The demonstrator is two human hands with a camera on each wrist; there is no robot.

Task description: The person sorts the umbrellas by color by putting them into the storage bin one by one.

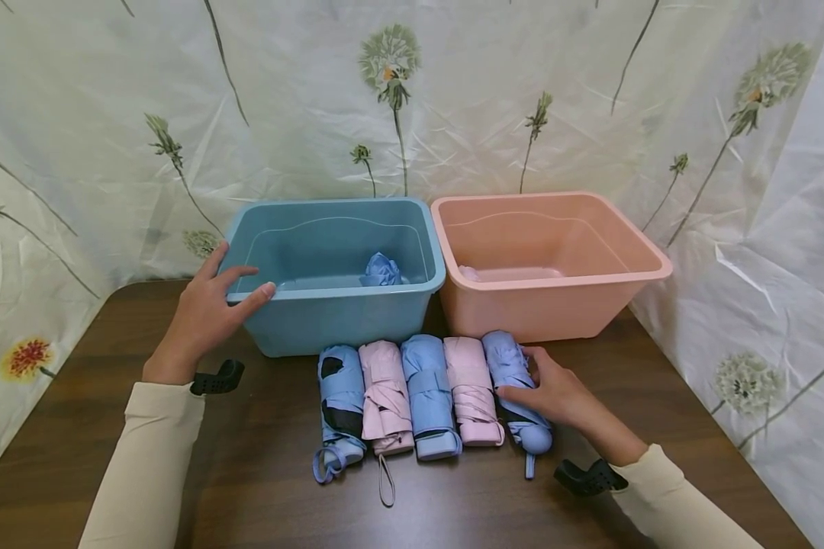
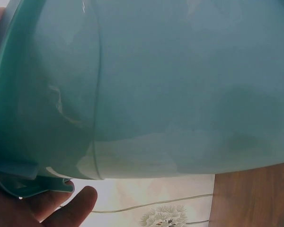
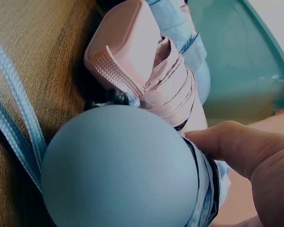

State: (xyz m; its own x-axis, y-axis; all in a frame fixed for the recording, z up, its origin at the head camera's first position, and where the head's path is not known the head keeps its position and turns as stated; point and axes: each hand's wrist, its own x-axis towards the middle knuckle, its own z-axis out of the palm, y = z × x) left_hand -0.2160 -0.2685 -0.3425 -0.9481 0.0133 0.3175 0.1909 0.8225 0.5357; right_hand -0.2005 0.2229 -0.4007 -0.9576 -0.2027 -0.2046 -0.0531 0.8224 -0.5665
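Observation:
My left hand (image 1: pixel 209 313) grips the left front corner of the blue plastic bin (image 1: pixel 336 324); in the left wrist view its fingers (image 2: pixel 75 208) curl under the rim. At the right end of a row of folded umbrellas, my right hand (image 1: pixel 556 387) holds a blue umbrella (image 1: pixel 503 358) between thumb and fingers. That umbrella's round handle (image 3: pixel 120 165) and strap fill the right wrist view's lower left. Next to it lies a pink umbrella (image 1: pixel 465 362), then a blue one (image 1: pixel 427 374), another pink one (image 1: pixel 383 374) and a blue one with black patches (image 1: pixel 339 374).
A pink bin (image 1: pixel 522 309) stands right beside the blue one, with a small pale pink item (image 1: pixel 468 273) partly visible inside. Blue bundled fabric (image 1: pixel 381 271) lies in the blue bin. Flower-print cloth (image 1: pixel 302 99) hangs behind the brown wooden table (image 1: pixel 261 465).

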